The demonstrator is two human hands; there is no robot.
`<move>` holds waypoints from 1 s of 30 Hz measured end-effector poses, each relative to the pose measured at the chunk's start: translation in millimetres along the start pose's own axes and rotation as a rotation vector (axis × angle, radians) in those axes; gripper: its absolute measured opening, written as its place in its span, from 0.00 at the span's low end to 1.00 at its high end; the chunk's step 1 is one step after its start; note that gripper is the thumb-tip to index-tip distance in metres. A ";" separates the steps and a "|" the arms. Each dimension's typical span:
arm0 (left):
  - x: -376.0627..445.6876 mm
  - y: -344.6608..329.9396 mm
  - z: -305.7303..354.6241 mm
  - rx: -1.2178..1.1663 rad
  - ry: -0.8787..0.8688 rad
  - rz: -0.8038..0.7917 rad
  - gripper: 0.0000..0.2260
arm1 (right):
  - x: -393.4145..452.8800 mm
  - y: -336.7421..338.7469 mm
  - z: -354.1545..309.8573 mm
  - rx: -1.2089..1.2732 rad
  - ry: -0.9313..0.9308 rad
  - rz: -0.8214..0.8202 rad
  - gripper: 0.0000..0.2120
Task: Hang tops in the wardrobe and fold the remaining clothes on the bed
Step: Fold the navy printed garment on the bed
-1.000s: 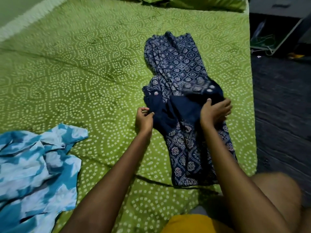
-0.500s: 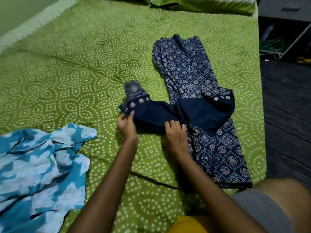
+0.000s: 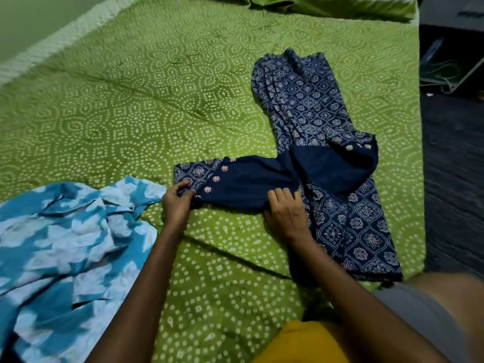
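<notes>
The bed (image 3: 131, 106), under a green dotted sheet, fills the view; its far left edge is blurred. A blue-and-white garment (image 3: 60, 244) lies crumpled at the near left, cut off by the frame. The navy printed garment (image 3: 327, 158) stretches along the right side, one sleeve laid out leftward. The right hand (image 3: 286, 213) presses flat on the sleeve's base, grip spread. The left hand (image 3: 176, 203) pinches the sleeve's cuff, fingertips partly hidden under the cloth.
</notes>
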State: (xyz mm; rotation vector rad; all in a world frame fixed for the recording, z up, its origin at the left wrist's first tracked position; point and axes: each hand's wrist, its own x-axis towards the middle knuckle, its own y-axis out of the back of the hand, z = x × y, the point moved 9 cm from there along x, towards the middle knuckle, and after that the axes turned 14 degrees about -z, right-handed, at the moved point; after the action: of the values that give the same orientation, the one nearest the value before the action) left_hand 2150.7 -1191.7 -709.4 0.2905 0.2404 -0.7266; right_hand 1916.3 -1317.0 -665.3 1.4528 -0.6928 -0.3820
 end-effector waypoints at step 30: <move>-50.0 -213.6 85.8 0.580 -0.448 -0.563 0.10 | -59.2 10.6 208.8 1.186 -1.119 0.393 0.11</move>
State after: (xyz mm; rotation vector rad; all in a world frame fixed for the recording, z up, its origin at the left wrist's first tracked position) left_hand 1978.9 -1342.0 -651.4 0.6105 -0.3419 -1.3938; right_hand 1736.9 -1439.5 -672.0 2.0570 -2.3529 -0.4878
